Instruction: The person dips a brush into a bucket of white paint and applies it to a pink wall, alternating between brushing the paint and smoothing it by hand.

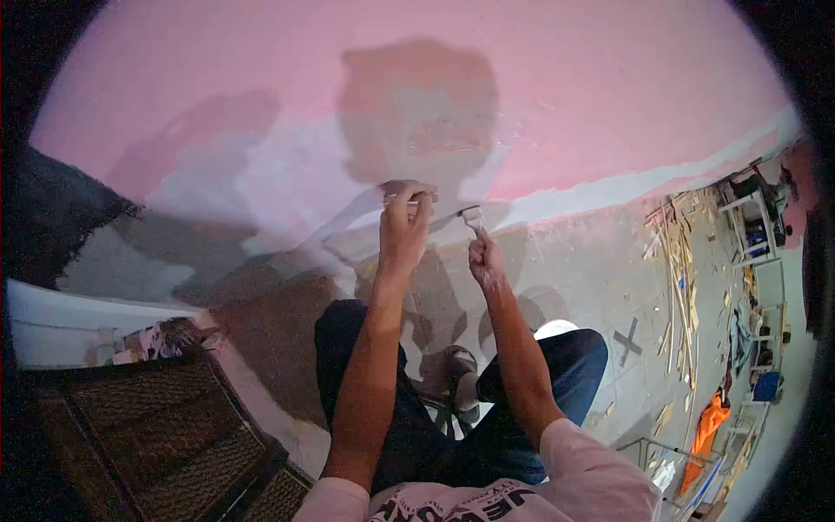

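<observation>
My left hand [407, 224] is raised close to the lower part of the pink and white wall [591, 113], its fingers curled around a small light-coloured flat object [423, 198] that I cannot make out well. To its right, my right hand [485, 259] is closed on the handle of a scraper or brush [472, 218], whose dark-edged tip points up at the wall. The tip is near the white band; whether it touches is unclear. Shadows of my head and arms fall on the wall.
A dark woven-panel piece of furniture [165, 426] stands at the lower left. At the right, wood strips [678, 287] lie on the floor [600, 287], with an orange cloth [709, 431] and shelves [750, 230] beyond. My knees are bent below my arms.
</observation>
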### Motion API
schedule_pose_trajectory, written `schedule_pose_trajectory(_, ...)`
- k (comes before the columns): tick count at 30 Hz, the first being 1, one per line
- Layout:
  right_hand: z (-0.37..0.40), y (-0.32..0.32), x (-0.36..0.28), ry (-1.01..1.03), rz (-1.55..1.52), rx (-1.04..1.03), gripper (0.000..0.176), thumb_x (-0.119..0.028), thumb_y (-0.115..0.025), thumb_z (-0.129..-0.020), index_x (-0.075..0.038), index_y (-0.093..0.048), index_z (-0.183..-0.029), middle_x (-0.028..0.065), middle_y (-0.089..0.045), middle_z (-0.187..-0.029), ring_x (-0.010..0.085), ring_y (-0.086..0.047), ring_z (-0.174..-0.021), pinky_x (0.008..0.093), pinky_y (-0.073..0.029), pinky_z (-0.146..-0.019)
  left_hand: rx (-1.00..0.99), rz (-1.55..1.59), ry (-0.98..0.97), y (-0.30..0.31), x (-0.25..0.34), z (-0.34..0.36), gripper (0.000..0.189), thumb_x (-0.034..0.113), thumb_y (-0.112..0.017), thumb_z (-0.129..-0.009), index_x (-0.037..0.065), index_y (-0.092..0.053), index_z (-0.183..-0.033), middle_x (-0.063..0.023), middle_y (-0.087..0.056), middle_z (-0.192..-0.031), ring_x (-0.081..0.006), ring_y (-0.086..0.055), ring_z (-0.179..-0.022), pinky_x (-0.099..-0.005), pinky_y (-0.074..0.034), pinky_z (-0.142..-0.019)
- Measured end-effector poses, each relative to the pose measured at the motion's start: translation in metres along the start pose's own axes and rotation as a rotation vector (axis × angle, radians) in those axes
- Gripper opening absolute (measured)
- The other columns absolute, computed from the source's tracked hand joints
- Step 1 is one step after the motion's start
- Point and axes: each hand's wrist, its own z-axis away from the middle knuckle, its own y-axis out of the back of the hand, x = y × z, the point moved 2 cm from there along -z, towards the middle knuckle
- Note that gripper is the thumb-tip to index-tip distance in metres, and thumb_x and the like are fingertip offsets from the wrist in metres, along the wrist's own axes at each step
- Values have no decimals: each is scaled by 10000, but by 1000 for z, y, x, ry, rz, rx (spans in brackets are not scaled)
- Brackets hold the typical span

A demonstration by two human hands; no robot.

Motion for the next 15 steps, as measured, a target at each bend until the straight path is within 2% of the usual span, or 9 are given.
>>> schedule_pose_trajectory(2, 18, 22, 5, -32, -116, -62, 165, -252, -527, -1084, -140, -538, -963, -79, -348, -593, 64, -316, -413, 231, -270, -349, 2, -36, 5, -2, -5, 5, 185, 132, -557, -1051, -5, -659, -1121, -101, -683, -1103, -199, -698, -1006, -345, -583, -847)
schedule_pose_trajectory(3, 33, 29, 7, -10, -39, -107, 169, -257, -561, -1072, -165, -532, -933, -81, -348, -598, 63, -316, -415, 223, -260, -350, 9, -56, -8, 0, -1, -1, 183, 130, -554, -1052, -4, -661, -1115, -102, -683, -1103, -198, -698, -1003, -346, -582, -846)
schedule_pose_trajectory(6, 20, 44, 26, -42, -232, 102, 169, -173, -564, -1070, -142, -516, -911, -70, -310, -624, 56, -263, -467, 234, -197, -373, -15, -19, 13, -3, 2, -2, 191, 133, -549, -1054, -8, -663, -1115, -105, -687, -1091, -197, -699, -1001, -348, -579, -849)
schedule_pose_trajectory(7, 3, 47, 27, -132, -381, 232, 154, -153, -559, -1066, -136, -511, -921, -67, -301, -633, 52, -255, -481, 222, -202, -383, -26, -10, 18, -7, 4, 2, 194, 134, -550, -1053, -11, -663, -1116, -106, -686, -1093, -197, -698, -1001, -347, -579, -849)
schedule_pose_trajectory(10, 6, -26, -7, -155, -442, -17, 169, -149, -546, -1069, -133, -499, -907, -70, -302, -637, 51, -259, -486, 219, -204, -386, -46, -2, 20, -8, 10, -1, 199, 130, -550, -1049, -19, -665, -1115, -109, -686, -1095, -199, -697, -1001, -345, -578, -849)
schedule_pose_trajectory(11, 18, -23, -4, -43, -220, -53, 208, -181, -535, -1079, -133, -491, -881, -75, -309, -633, 49, -274, -481, 220, -208, -387, -45, 1, 31, -8, 10, -2, 200, 126, -549, -1047, -23, -667, -1111, -110, -686, -1095, -199, -697, -1002, -344, -578, -849)
schedule_pose_trajectory(14, 81, 1, 4, -51, -211, -107, 257, -247, -535, -1084, -140, -482, -856, -75, -320, -626, 51, -292, -474, 229, -219, -394, -8, -3, -6, -13, 2, -5, 198, 112, -553, -1035, -32, -673, -1099, -110, -692, -1085, -198, -695, -990, -338, -577, -848)
schedule_pose_trajectory(15, 88, 2, 4, -73, -252, -197, 242, -256, -555, -1073, -143, -487, -870, -69, -348, -628, 55, -316, -480, 230, -240, -397, 12, -10, -24, -12, 7, -4, 197, 107, -556, -1030, -35, -676, -1095, -110, -695, -1079, -198, -694, -985, -336, -577, -848)
